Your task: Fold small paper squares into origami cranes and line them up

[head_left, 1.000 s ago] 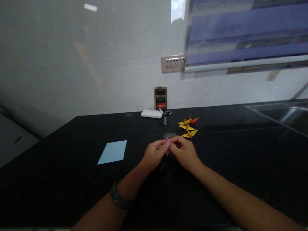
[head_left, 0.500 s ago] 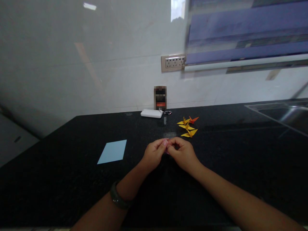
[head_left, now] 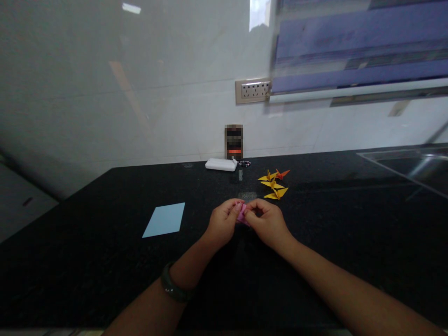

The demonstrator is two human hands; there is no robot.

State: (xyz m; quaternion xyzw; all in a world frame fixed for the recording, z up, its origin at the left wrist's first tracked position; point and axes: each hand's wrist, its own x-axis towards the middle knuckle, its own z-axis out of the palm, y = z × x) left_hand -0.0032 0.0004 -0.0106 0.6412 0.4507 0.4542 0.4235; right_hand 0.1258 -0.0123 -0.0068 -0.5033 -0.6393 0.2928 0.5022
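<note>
Both of my hands meet over the middle of a black stone counter (head_left: 87,261). My left hand (head_left: 224,225) and my right hand (head_left: 266,224) pinch a small folded pink paper (head_left: 242,214) between their fingertips. Most of the pink paper is hidden by the fingers. A dark band sits on my left wrist (head_left: 172,285). Just beyond my right hand lie folded paper cranes, yellow ones (head_left: 275,186) and an orange one (head_left: 282,174). A flat light-blue paper square (head_left: 164,219) lies on the counter left of my hands.
A white flat box (head_left: 221,164) and a small dark upright object (head_left: 234,141) stand at the back by the wall. A wall socket plate (head_left: 252,90) is above them. A steel sink (head_left: 413,165) is at the far right. The counter's left edge drops off.
The pink paper stood up between my fingertips a second ago, was almost covered half a second ago, and now shows again lower between them. My hands stayed in place.
</note>
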